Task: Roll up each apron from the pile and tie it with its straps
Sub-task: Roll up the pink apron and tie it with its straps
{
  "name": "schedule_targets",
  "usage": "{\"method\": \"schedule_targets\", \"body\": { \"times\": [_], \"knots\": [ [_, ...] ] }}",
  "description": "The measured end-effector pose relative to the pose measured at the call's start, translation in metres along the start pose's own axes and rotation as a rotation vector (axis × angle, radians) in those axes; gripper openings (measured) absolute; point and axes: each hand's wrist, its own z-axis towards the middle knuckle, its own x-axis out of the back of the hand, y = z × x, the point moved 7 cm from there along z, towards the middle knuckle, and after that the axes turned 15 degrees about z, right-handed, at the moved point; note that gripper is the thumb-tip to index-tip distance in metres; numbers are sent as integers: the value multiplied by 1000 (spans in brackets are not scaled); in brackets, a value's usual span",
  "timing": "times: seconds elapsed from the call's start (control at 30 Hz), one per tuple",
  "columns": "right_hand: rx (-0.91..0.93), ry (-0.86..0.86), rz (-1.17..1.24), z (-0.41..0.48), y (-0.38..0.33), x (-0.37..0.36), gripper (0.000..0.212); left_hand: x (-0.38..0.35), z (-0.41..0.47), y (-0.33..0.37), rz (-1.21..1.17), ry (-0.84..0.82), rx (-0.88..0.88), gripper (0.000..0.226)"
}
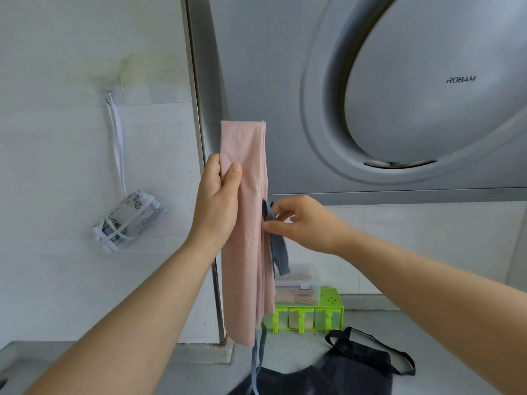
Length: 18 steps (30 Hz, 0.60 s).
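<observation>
Pink apron (245, 252) gripped by left fingers (232, 175); right fingers (281, 208) pinch strap (279, 249).

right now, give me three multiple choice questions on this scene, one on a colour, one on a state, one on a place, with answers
1. What colour is the folded apron that the left hand holds up?
A black
B pink
C white

2. What is the right hand doing?
A open, holding nothing
B gripping the folded apron's top edge
C pinching the grey-blue strap

3. Where is the rolled, tied patterned apron?
A hanging from a wall hook
B in the right hand
C draped over the left hand

Answers:
1 B, the long cloth in the left hand is plainly pink.
2 C, its fingertips close on the strap beside the folded apron.
3 A, its white strap runs up to the hook on the tiled wall.
</observation>
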Motion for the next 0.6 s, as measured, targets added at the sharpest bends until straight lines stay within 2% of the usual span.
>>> {"method": "schedule_targets", "body": {
  "times": [0.1,0.17,0.23,0.27,0.4,0.47,0.53,0.6],
  "knots": [
    [-46,37,48,0,3,9,14,3,-4,-2,3,-3,18,20],
    [-137,16,283,-2,11,17,7,7,-6,-7,-1,9,35,20],
    [-256,-52,557,-5,27,20,10,12,-7,-13,-4,21,58,20],
    [-313,-87,595,-8,38,21,10,14,-8,-15,0,26,70,19],
    [-509,-156,234,-19,78,31,17,12,-13,-19,28,7,102,20],
    [-502,-123,299,-18,75,33,34,6,-17,-21,65,-30,116,18],
    [-403,-23,445,-11,56,34,53,-1,-21,-23,98,-56,115,14],
    [-309,-27,531,-5,35,25,59,-9,-23,-21,111,-70,97,16]
  ]
}}
